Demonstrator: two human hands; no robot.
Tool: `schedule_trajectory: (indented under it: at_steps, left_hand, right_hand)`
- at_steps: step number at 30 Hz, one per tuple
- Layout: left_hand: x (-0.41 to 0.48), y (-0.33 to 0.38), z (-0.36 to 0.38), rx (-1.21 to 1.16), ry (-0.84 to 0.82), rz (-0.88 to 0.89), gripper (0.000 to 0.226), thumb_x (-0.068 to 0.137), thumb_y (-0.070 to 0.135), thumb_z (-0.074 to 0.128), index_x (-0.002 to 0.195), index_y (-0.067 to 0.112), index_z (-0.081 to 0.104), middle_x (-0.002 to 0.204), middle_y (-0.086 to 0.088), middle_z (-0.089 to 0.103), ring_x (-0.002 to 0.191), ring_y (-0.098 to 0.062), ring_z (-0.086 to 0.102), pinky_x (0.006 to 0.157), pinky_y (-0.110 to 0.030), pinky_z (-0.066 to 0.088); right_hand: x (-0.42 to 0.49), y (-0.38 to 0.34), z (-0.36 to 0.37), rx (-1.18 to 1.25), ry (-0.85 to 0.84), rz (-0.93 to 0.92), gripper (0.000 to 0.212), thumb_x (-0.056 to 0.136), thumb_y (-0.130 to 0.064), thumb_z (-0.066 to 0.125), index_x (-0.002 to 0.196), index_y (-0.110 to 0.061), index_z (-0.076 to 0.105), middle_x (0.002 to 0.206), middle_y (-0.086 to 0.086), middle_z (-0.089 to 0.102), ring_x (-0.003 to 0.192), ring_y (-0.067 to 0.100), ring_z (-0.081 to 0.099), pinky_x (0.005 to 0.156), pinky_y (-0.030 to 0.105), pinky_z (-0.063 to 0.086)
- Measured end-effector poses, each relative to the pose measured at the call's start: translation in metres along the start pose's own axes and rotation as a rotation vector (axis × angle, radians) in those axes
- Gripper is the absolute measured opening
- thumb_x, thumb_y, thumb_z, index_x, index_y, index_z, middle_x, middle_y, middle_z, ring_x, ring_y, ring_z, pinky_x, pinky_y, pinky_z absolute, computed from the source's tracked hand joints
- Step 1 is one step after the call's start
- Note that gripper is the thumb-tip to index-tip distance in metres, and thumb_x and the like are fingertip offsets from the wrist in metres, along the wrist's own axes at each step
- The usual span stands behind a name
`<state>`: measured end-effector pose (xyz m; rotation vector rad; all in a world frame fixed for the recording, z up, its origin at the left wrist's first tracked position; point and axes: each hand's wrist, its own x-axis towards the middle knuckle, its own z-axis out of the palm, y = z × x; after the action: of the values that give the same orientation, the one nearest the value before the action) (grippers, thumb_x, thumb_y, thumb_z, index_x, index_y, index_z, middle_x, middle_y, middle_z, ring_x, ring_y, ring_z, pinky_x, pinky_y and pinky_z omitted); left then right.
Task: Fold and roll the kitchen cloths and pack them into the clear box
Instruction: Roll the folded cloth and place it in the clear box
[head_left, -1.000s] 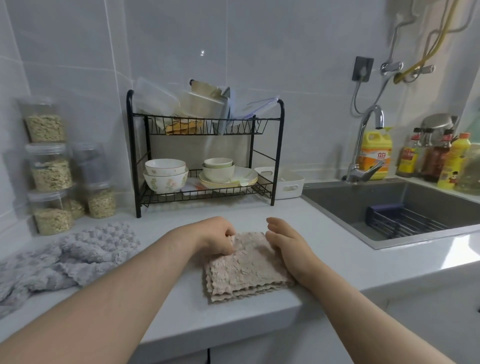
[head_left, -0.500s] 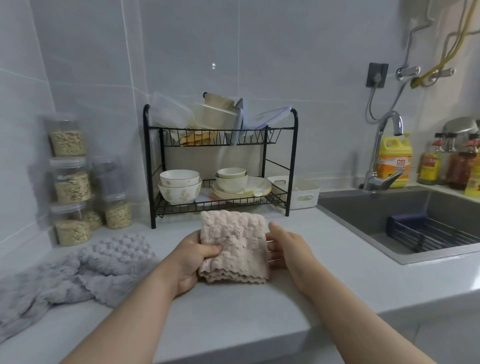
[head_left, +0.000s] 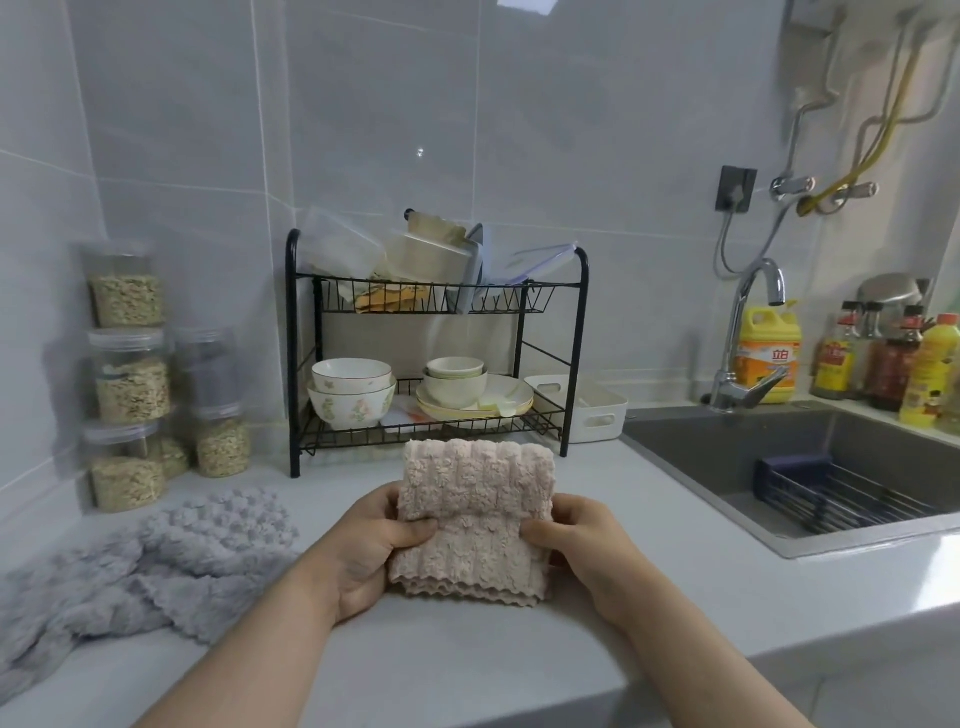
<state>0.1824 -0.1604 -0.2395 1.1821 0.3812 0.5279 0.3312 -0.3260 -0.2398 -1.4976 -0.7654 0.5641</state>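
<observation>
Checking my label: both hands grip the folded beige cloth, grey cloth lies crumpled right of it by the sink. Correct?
No. The head view shows the grey cloth crumpled left of the folded beige cloth, by the jars. Left hand and right hand do grip it.

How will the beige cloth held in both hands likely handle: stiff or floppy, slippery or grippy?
Probably floppy: the beige cloth folds over where the left hand and right hand pinch it. Its fluffy ribbed pile likely resists slipping.

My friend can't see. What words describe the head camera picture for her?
The left hand and right hand pinch a folded beige cloth by its sides above the counter. A crumpled grey cloth lies left, a black dish rack stands behind, a sink sits right.
</observation>
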Motion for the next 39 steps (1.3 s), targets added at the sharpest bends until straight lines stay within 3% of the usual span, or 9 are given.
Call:
schedule_trajectory:
  at_steps: [5, 12, 22, 27, 30, 32, 34, 36, 39]
  left_hand:
    - [-0.003, 0.004, 0.001, 0.055, -0.054, -0.039, 0.039, 0.073, -0.003, 0.068, 0.11, -0.002, 0.059, 0.107, -0.023, 0.07, 0.099, -0.036, 0.068, 0.087, -0.047, 0.053]
    - [-0.002, 0.004, 0.003, 0.065, -0.036, -0.005, 0.045, 0.084, -0.011, 0.056, 0.12, 0.015, 0.061, 0.11, -0.024, 0.069, 0.103, -0.039, 0.066, 0.092, -0.047, 0.051]
    - [0.006, -0.001, -0.006, 0.113, 0.075, -0.034, 0.045, 0.078, -0.021, 0.042, 0.091, 0.011, 0.07, 0.095, -0.02, 0.067, 0.08, -0.029, 0.059, 0.06, -0.03, 0.046]
    - [0.001, 0.001, 0.003, 0.041, 0.053, -0.018, 0.03, 0.078, -0.009, 0.037, 0.076, 0.009, 0.062, 0.071, -0.015, 0.063, 0.064, -0.028, 0.06, 0.059, -0.031, 0.049]
    - [-0.008, 0.006, 0.009, -0.004, 0.062, 0.02, 0.009, 0.067, 0.017, 0.061, 0.068, 0.009, 0.065, 0.079, -0.012, 0.064, 0.071, -0.027, 0.058, 0.06, -0.029, 0.047]
    - [-0.007, 0.003, 0.006, 0.168, 0.11, 0.143, 0.014, 0.063, 0.017, 0.082, 0.072, 0.012, 0.072, 0.084, -0.008, 0.069, 0.076, -0.023, 0.06, 0.057, -0.026, 0.05]
    - [-0.002, -0.003, 0.002, 0.399, 0.148, 0.281, 0.035, 0.064, 0.009, 0.087, 0.093, 0.022, 0.073, 0.095, -0.004, 0.068, 0.084, -0.017, 0.059, 0.071, -0.024, 0.054]
    - [0.0, -0.007, 0.0, 0.471, 0.149, 0.293, 0.056, 0.065, 0.001, 0.086, 0.11, 0.027, 0.065, 0.108, -0.005, 0.064, 0.094, -0.017, 0.06, 0.087, -0.032, 0.055]
    - [0.0, -0.008, 0.0, 0.507, 0.111, 0.242, 0.059, 0.053, 0.014, 0.091, 0.105, 0.026, 0.066, 0.1, -0.01, 0.067, 0.088, -0.019, 0.061, 0.085, -0.038, 0.055]
  right_hand:
    - [0.0, 0.0, 0.0, 0.151, -0.036, -0.009, 0.035, 0.067, -0.003, 0.063, 0.101, -0.008, 0.07, 0.103, 0.02, 0.072, 0.097, 0.036, 0.068, 0.091, 0.05, 0.052]
    - [-0.002, -0.001, -0.003, 0.221, -0.063, -0.044, 0.045, 0.085, 0.017, 0.048, 0.113, -0.013, 0.066, 0.106, 0.02, 0.072, 0.096, 0.037, 0.069, 0.089, 0.049, 0.054]
    - [0.0, 0.0, -0.003, 0.208, -0.044, -0.04, 0.034, 0.078, 0.021, 0.051, 0.09, -0.001, 0.075, 0.095, 0.031, 0.07, 0.09, 0.043, 0.066, 0.091, 0.059, 0.047]
    - [0.004, 0.003, -0.002, 0.275, -0.059, 0.039, 0.033, 0.077, 0.014, 0.045, 0.078, -0.001, 0.075, 0.089, 0.029, 0.069, 0.08, 0.038, 0.067, 0.085, 0.052, 0.053]
    - [0.004, 0.005, -0.004, 0.371, -0.042, 0.11, 0.026, 0.067, -0.016, 0.053, 0.079, -0.003, 0.072, 0.09, 0.022, 0.067, 0.084, 0.035, 0.061, 0.084, 0.047, 0.044]
    - [0.005, 0.006, -0.002, 0.255, 0.012, 0.039, 0.02, 0.073, -0.029, 0.066, 0.076, -0.011, 0.073, 0.09, 0.01, 0.069, 0.083, 0.028, 0.061, 0.079, 0.04, 0.043]
    - [0.004, 0.007, 0.0, 0.08, 0.094, -0.079, 0.002, 0.08, -0.016, 0.074, 0.08, -0.018, 0.073, 0.091, 0.007, 0.069, 0.077, 0.021, 0.06, 0.071, 0.034, 0.046]
    - [0.004, 0.009, 0.001, 0.02, 0.11, -0.131, 0.03, 0.083, 0.0, 0.072, 0.1, -0.024, 0.067, 0.104, 0.003, 0.067, 0.079, 0.019, 0.064, 0.066, 0.028, 0.052]
    - [0.006, 0.012, 0.001, -0.032, 0.104, -0.121, 0.041, 0.085, 0.0, 0.07, 0.12, -0.018, 0.058, 0.112, 0.003, 0.066, 0.093, 0.018, 0.067, 0.066, 0.017, 0.053]
